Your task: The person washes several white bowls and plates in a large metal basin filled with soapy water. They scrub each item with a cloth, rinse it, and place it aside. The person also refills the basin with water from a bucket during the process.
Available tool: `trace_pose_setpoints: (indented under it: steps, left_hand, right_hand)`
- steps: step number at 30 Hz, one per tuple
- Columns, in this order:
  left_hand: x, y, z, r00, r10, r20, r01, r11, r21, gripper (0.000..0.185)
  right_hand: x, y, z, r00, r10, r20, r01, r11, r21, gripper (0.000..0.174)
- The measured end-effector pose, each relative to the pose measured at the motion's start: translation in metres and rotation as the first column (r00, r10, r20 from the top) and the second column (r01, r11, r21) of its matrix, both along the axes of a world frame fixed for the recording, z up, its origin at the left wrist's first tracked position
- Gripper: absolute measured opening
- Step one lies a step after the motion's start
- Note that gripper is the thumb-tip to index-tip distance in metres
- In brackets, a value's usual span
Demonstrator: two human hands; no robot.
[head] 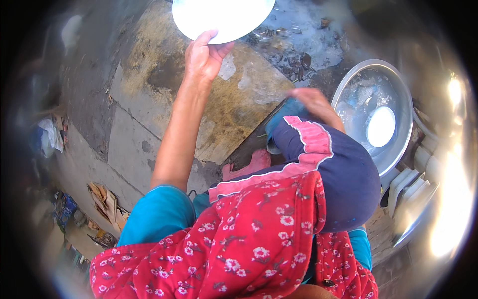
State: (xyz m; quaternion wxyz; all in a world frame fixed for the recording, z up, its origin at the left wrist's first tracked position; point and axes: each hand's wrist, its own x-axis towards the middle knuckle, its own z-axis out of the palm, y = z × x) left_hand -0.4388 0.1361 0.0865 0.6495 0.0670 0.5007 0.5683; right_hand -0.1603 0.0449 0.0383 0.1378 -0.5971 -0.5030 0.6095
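My left hand [207,56] grips the near rim of a round, very bright white dish [224,18], thumb on its face, at the top edge of the view. My right hand [308,98] is blurred over my knee, left of a large metal basin [409,127]; its fingers are partly unclear and nothing shows in them. Water stands in the basin, with a bright white round piece [381,126] inside it and a bluish, crumpled thing [364,95] near its far side.
Wet concrete slabs [149,123] lie before me, with puddled water and dark debris [298,67] beyond. White dishes [407,190] lean in a row below the basin at right. Flattened cardboard [106,203] and a white plastic bag [51,136] lie at left.
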Motion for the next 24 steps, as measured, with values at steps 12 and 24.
trace_pose_setpoints:
  steps: [12, 24]
  left_hand:
    - [-0.106, -0.002, -0.017, 0.96, 0.243, -0.138, -0.24, 0.97, 0.038, 0.048]
    - [0.006, -0.022, -0.01, 0.985, -0.041, -0.165, 0.034, 0.998, -0.044, 0.05]
  right_hand:
    - [0.207, -0.093, -0.115, 0.151, -0.957, -0.246, 0.958, 0.203, -0.2, 0.036]
    - [0.021, 0.059, 0.017, 0.919, -0.15, -0.366, 0.145, 0.989, -0.04, 0.061]
